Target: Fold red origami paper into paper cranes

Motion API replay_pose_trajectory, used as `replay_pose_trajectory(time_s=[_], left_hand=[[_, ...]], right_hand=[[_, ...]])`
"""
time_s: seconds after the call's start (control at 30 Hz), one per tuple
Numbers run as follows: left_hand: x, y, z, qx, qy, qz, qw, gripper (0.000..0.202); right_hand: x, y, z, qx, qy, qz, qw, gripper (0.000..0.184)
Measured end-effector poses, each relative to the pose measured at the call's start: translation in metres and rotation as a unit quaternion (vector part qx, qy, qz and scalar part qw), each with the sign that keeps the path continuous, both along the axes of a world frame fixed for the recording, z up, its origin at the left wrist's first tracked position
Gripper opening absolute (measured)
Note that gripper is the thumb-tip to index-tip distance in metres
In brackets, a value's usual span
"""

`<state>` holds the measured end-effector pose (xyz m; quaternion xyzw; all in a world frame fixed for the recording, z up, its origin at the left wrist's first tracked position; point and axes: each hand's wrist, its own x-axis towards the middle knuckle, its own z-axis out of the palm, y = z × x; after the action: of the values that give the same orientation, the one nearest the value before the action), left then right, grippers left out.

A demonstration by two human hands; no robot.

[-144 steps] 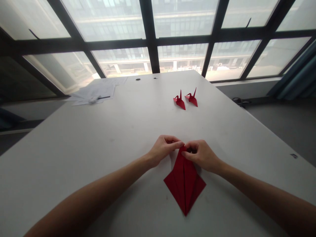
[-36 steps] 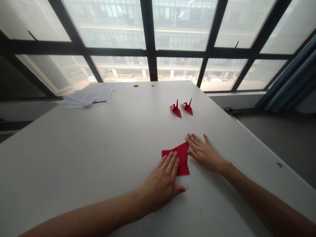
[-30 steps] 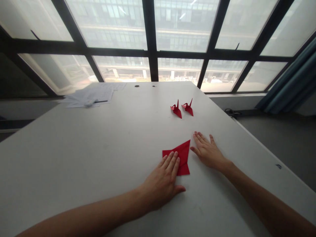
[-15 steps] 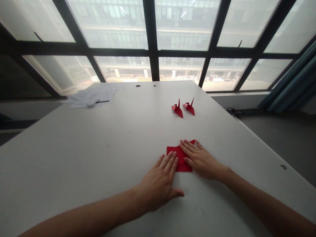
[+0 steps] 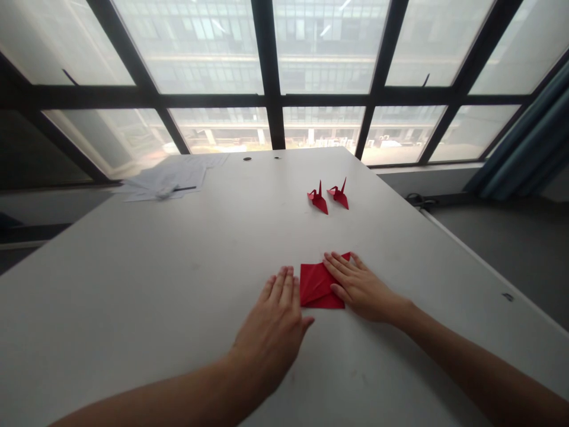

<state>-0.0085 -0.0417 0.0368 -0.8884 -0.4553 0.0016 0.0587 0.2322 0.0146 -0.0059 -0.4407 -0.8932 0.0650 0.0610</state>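
Note:
A red sheet of folded origami paper (image 5: 316, 286) lies flat on the white table (image 5: 213, 249), with crease lines showing on its left part. My right hand (image 5: 355, 286) rests flat over the paper's right side, fingers stretched out, and a red corner pokes out beyond its fingertips. Just off the paper's left edge, my left hand (image 5: 276, 323) lies on the table with fingers straight and thumb apart, holding nothing. What lies under the right palm is hidden.
Two red paper cranes, a left one (image 5: 318, 200) and a right one (image 5: 339, 196), stand farther back. Loose white papers (image 5: 178, 172) with a dark pen (image 5: 184, 188) lie at the far left. Windows line the far side; a blue curtain (image 5: 520, 136) hangs at right.
My left hand has slid left off the red paper, uncovering its left part. The right hand has stayed in place on the paper. The view has shifted slightly.

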Motion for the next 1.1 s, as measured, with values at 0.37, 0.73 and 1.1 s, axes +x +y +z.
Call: replay_pose_trajectory(time_s=[0.37,0.73,1.1], left_hand=[[0.006,0.021,-0.025,-0.134,-0.056,-0.107,0.984,0.093],[0.009,0.032,-0.029,-0.088,-0.1,-0.11,0.985,0.069],[0.003,0.059,-0.024,-0.021,-0.14,-0.226,0.964,0.034]], right_hand=[[0.028,0.019,-0.001,-0.017,-0.033,-0.071,0.997,0.059],[0.034,0.024,0.013,0.058,0.048,-0.04,0.996,0.053],[0.037,0.023,0.013,-0.075,0.059,0.008,0.995,0.05]])
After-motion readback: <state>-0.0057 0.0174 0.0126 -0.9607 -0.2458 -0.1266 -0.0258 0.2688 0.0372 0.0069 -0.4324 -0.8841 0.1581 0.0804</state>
